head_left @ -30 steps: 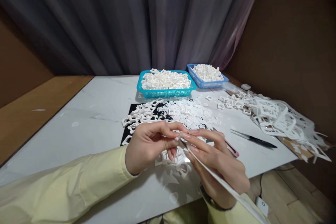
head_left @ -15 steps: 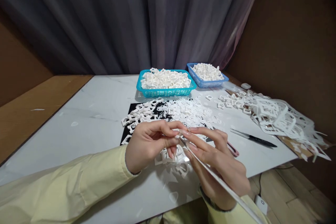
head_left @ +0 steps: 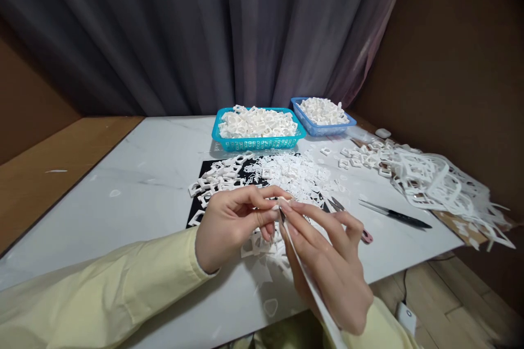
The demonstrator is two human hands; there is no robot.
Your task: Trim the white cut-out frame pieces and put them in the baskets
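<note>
Near the front middle of the table, my left hand (head_left: pixel 229 221) is closed, pinching a small white piece (head_left: pixel 277 208) between thumb and fingertips. My right hand (head_left: pixel 327 253) is closed around a long, slim white tool with a dark pointed metal tip (head_left: pixel 308 278); its exact kind is unclear. The tip meets the white piece, and right fingertips also touch that piece. Fingers hide most of the piece's shape. Below the hands lie several white frame-like pieces (head_left: pixel 250 248). Behind them, a black mat (head_left: pixel 196 196) carries white frame pieces (head_left: pixel 223 172) and small white scraps (head_left: pixel 286 172).
A turquoise basket (head_left: pixel 260 144) and a blue basket (head_left: pixel 327 130), both heaped with white pieces, stand at the back. On the right lie black-handled tweezers (head_left: pixel 397 214), pink-handled scissors (head_left: pixel 367 236) and a tangled pile of white strips (head_left: pixel 434 182). A grey curtain (head_left: pixel 184 38) hangs behind.
My right hand has shifted slightly down and left, and the slim white tool has turned steeper. More of the scissors shows. My left hand keeps its pinch in nearly the same place.
</note>
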